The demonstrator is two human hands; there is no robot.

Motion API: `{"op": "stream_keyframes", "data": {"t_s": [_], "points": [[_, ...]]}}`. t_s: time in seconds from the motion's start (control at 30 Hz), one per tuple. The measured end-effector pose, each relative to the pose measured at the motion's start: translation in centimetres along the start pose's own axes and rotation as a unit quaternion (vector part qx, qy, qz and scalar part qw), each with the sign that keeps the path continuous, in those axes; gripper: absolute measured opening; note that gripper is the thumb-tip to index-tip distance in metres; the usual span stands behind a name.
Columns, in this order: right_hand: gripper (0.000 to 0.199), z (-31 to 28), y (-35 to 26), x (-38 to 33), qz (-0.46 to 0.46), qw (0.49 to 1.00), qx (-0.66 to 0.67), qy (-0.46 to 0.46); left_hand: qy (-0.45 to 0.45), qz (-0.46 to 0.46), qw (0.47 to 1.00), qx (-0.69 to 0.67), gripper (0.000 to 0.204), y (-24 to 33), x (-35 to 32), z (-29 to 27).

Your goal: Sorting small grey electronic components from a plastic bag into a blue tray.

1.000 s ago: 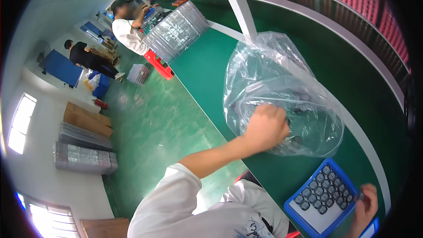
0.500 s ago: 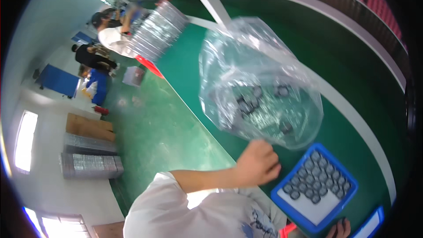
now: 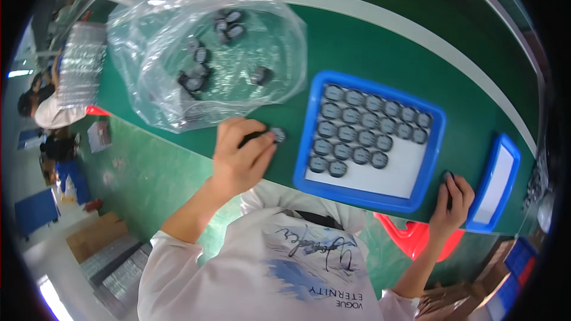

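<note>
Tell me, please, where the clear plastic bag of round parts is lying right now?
In the head view, the clear plastic bag lies on the green table, upper left, beside the blue tray.

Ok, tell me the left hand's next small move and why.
Probably carry the small round dark part pinched in the left hand rightward into the blue tray, beside the last part in its unfinished bottom row; white tray floor shows bare there.
</note>
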State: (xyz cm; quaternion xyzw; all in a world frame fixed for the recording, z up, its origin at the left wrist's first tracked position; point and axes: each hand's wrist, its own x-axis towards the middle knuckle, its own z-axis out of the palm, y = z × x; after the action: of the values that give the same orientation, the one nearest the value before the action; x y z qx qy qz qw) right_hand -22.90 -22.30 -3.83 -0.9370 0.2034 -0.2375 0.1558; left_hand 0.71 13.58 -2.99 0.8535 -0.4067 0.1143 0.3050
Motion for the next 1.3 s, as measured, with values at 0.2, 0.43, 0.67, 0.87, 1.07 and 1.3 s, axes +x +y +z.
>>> {"op": "stream_keyframes", "data": {"t_s": [0.2, 0.43, 0.67, 0.87, 1.07, 1.3], "points": [[0.022, -1.1, -1.9, 1.4, -0.026, 0.997, 0.065, 0.019, -0.013, 0.067, 0.997, -0.040, 0.026, 1.2, 1.5, -1.2], [0.016, 0.3, -9.6, 4.8, -0.185, 0.934, 0.211, -0.220, -0.087, 0.214, 0.961, -0.151, 0.027, 7.3, 4.5, 3.1], [0.015, 2.9, -9.4, 5.5, -0.268, 0.921, 0.171, -0.227, -0.148, 0.178, 0.965, -0.123, 0.020, 7.3, 4.4, 4.6], [0.017, 3.4, -9.9, 6.4, -0.278, 0.917, 0.163, -0.236, -0.156, 0.148, 0.963, -0.160, 0.025, 6.8, 5.0, 3.9], [0.024, 1.6, -12.2, 8.8, -0.246, 0.932, 0.183, -0.193, -0.058, 0.157, 0.983, -0.077, 0.017, 1.3, 6.6, -1.4], [0.015, 12.1, -23.6, 17.2, -0.433, 0.857, 0.198, -0.199, -0.047, -0.139, 0.980, 0.131, 0.023, -8.4, 9.8, -8.0]]}}
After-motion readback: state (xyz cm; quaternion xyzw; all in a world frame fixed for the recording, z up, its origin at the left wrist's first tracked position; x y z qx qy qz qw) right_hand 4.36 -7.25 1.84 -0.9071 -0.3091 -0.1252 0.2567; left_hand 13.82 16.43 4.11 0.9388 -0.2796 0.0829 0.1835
